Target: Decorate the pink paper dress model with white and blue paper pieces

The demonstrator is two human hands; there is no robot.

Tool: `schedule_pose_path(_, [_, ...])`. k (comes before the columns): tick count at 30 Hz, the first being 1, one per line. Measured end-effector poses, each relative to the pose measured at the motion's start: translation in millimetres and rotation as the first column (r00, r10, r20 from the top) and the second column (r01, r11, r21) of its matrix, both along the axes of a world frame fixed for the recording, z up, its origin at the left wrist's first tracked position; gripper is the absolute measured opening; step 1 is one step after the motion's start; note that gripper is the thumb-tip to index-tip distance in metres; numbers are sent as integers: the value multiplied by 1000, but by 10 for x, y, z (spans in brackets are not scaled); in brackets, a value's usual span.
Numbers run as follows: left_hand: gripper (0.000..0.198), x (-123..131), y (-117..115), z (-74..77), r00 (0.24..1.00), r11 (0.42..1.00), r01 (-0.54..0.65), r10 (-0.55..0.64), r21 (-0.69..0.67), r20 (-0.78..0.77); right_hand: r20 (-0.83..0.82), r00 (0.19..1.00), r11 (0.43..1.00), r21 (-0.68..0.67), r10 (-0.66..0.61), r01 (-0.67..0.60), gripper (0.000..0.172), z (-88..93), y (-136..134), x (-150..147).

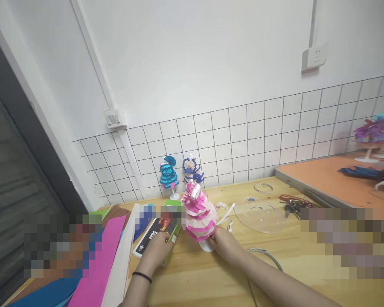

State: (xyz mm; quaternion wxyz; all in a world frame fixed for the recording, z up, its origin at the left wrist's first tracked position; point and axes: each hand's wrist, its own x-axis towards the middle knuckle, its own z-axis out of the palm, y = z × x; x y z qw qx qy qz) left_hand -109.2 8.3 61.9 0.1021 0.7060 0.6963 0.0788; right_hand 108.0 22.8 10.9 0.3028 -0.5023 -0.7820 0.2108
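Note:
A pink and cream ruffled paper dress figure [200,213] stands upright on a white round base [207,246] near the middle of the table. At its lower right, my right hand [225,245] has its fingers closed on the stand by the base, with the fingertips partly hidden. My left hand [158,249] is curled over the near end of a flat black and green box [156,228] with a red picture. Behind the pink figure stand a teal paper dress figure [169,175] and a white and navy one [190,167].
Pink, white and blue paper sheets [99,260] lie at the left. A clear round disc [260,215], paper scraps and scissors [296,207] lie to the right. An orange table [326,175] holds more paper figures [373,136]. A tiled wall [237,145] rises behind.

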Motion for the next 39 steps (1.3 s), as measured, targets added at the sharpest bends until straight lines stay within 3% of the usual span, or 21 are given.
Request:
schedule_pose_path(10, [15, 387, -76, -204, 993, 999, 23, -19, 37, -113, 30, 999, 999, 20, -31, 30, 24, -3, -7, 24])
schedule_pose_path(22, [22, 368, -26, -254, 999, 1000, 19, -18, 23, -42, -80, 996, 998, -23, 48, -50, 26, 31, -87, 240])
schedule_pose_path(31, [28, 320, -28, -235, 991, 999, 48, -46, -12, 125, -222, 971, 980, -193, -84, 40, 27, -34, -249, 816])
schedule_pose_path(34, [30, 312, -21, -220, 986, 998, 57, -52, -23, 161, -319, 938, 951, -309, -134, 31, 30, -35, -384, 943])
schedule_pose_path(39, [34, 259, -31, -207, 966, 995, 77, -61, -55, 252, -448, 890, 914, -392, -90, -105, 40, 195, -792, 833])
